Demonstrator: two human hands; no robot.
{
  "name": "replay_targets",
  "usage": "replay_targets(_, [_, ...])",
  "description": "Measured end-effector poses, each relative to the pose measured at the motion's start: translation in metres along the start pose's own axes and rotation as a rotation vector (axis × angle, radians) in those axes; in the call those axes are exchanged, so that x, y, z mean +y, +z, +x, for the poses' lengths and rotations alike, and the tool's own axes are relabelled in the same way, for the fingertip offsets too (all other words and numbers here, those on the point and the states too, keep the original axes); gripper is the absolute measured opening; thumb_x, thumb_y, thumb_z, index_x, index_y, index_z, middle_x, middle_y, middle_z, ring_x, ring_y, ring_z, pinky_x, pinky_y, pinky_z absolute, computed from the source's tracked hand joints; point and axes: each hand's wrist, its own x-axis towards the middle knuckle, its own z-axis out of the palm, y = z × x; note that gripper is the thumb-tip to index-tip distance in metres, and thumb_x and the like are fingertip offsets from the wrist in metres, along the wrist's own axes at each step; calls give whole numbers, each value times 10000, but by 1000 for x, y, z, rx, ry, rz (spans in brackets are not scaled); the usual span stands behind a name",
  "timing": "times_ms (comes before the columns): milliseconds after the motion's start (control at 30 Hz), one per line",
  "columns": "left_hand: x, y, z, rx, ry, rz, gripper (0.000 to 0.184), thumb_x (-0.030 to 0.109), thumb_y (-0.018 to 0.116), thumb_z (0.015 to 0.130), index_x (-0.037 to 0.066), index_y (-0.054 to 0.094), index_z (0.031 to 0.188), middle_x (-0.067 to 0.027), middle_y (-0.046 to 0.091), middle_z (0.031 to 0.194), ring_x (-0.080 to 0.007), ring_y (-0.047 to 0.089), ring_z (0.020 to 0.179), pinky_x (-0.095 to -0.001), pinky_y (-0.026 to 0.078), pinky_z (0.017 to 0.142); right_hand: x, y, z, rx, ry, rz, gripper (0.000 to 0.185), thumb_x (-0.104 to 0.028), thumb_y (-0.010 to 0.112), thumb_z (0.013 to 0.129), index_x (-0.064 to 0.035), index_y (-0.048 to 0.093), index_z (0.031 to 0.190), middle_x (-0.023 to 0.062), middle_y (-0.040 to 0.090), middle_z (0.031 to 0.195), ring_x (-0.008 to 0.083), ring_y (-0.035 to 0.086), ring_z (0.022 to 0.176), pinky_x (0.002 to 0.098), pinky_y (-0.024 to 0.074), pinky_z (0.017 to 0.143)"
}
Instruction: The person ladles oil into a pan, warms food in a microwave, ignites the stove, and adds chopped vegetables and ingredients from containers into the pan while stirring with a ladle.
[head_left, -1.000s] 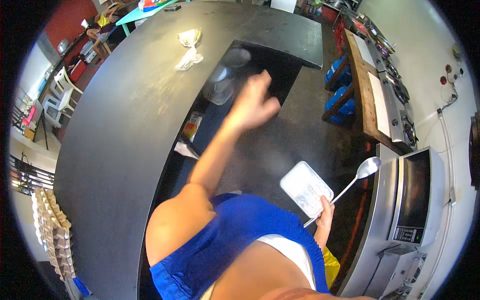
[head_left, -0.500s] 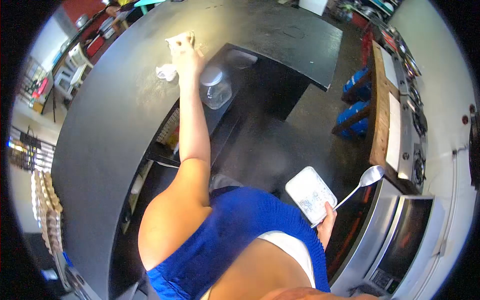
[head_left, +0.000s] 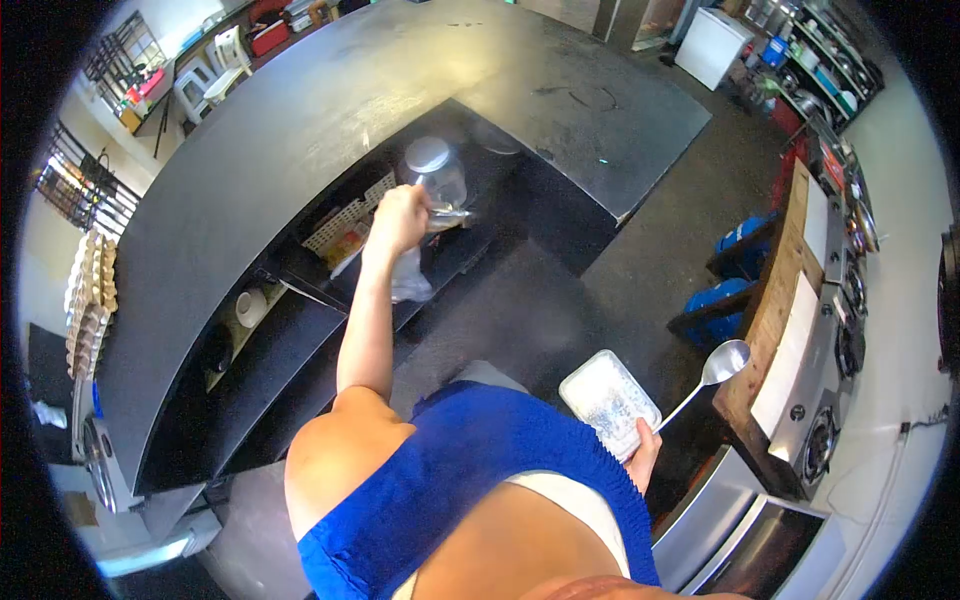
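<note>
My left hand reaches over the shelf below the black counter's rim, its fingers closed. What they hold is hidden; a shiny, crumpled item shows beside the fingertips, and a whitish plastic bag lies or hangs below the wrist. Just beyond the hand stands a clear jar with a pale lid. At my right side, my right hand grips a white rectangular tray with grey speckles, together with a metal ladle whose bowl points up and away.
The curved black counter wraps around my left and front. On its shelves are a woven basket and a white cup. Stacked egg trays stand at far left. Gas burners and blue cylinders line the right side.
My left hand has drawn back from the countertop to the shelf area beside the jar. The crumpled white pieces no longer show on the counter. My right hand keeps its hold; the view has shifted.
</note>
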Motion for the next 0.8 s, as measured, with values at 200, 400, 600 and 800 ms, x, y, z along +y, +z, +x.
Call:
replay_targets(200, [-14,37,53,381,-78,91,146,72,546,786,43,628,903,-230,624,839,-410,606,838,-484,495,726,-10,-6,36,-13,6,-60,377,-125,609,826,99,561,1125,167,645,1023,247,654,869,344,530,745])
replay_targets(400, [-63,96,102,-118,-349,205,403,319,645,806,79,584,1124,-226,580,1163,-363,596,1018,-471,481,858,-24,23,66,28,-27,-79,381,-131,608,829,96,558,1131,167,636,1038,252,644,885,356,517,782])
replay_targets(600, [-91,144,127,31,-401,632,886,466,694,739,137,260,1437,-185,402,1390,-391,385,1275,-544,255,1064,-34,61,86,148,-26,15,427,-162,639,806,95,554,1137,164,632,1043,255,636,898,363,508,805])
replay_targets(800, [-122,149,188,-123,-575,500,434,439,505,865,115,634,1123,-151,628,1149,-308,607,1055,-455,482,871,-44,77,124,110,-19,33,415,-169,645,784,75,577,1113,139,649,999,238,643,856,341,512,788])
